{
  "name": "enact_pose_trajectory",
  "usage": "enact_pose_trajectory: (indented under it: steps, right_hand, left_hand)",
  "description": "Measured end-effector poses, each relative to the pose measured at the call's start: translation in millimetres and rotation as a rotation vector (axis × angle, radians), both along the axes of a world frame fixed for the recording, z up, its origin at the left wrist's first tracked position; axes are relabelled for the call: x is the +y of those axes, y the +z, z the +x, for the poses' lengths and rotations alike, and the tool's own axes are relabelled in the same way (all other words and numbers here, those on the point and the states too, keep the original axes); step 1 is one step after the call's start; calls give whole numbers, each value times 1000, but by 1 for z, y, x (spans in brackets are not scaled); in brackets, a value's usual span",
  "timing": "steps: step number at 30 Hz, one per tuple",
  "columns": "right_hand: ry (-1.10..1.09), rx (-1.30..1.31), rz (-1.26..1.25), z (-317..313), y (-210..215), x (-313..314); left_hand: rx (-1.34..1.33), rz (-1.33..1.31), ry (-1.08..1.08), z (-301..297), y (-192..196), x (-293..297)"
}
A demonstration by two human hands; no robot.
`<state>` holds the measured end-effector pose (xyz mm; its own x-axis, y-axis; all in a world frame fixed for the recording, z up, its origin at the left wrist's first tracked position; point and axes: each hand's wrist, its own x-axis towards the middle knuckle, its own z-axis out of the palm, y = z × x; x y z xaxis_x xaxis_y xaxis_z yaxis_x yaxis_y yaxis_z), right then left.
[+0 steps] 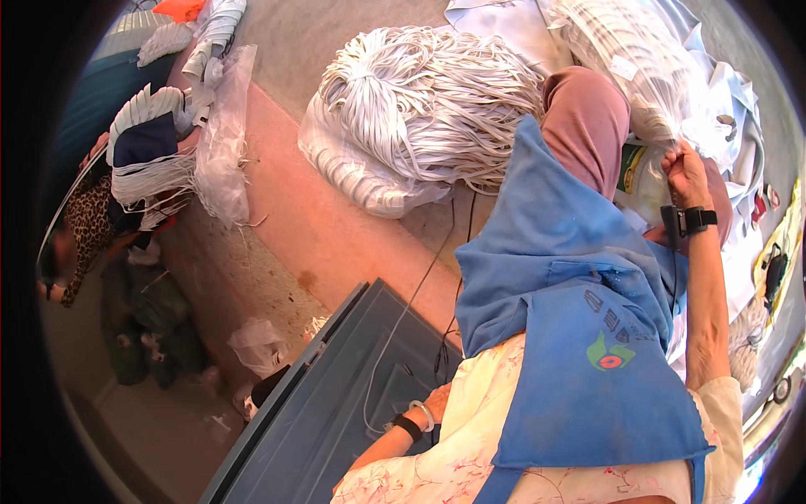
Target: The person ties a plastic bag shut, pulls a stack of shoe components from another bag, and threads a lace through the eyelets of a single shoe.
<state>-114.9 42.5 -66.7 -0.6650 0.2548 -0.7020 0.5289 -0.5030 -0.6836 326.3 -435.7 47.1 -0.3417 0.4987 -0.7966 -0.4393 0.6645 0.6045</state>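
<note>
My right hand [687, 175], with a black band on its wrist, is closed on the lower end of a long bundle of white strips in a clear plastic bag [630, 67]; the bundle runs up and left from my fist. My left hand [437, 398] lies low by a dark grey metal panel [336, 403], mostly hidden behind my cream flowered sleeve; a bangle and a black band show on its wrist. Its fingers are out of sight. A blue apron [571, 277] covers my lap, and one pink-clad knee [588, 118] sticks out above it.
A big heap of white cords [420, 101] lies on the pinkish ledge [319, 227]. A green-labelled plastic bottle [638, 172] sits by my right hand. At far left, another person in leopard print [84, 227] is beside more white bundles [151, 168] and a clear bag [222, 143].
</note>
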Motion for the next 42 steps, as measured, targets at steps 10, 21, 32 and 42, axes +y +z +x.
enact_pose_trajectory:
  steps: [10, 21, 32, 42]
  right_hand:
    - [-28, -18, 6, 1, 7, -13]
    - [-26, -21, 8, 1, 6, -11]
    - [-27, -21, -18, 0, 9, -19]
    - [-13, -4, -9, 3, 6, -9]
  left_hand:
    - [-27, -246, -226, -12, -3, 6]
    - [-250, -358, -496, 180, -166, -48]
    - [-451, -352, -217, 217, -177, -63]
    - [-494, -231, -158, 114, -107, -15]
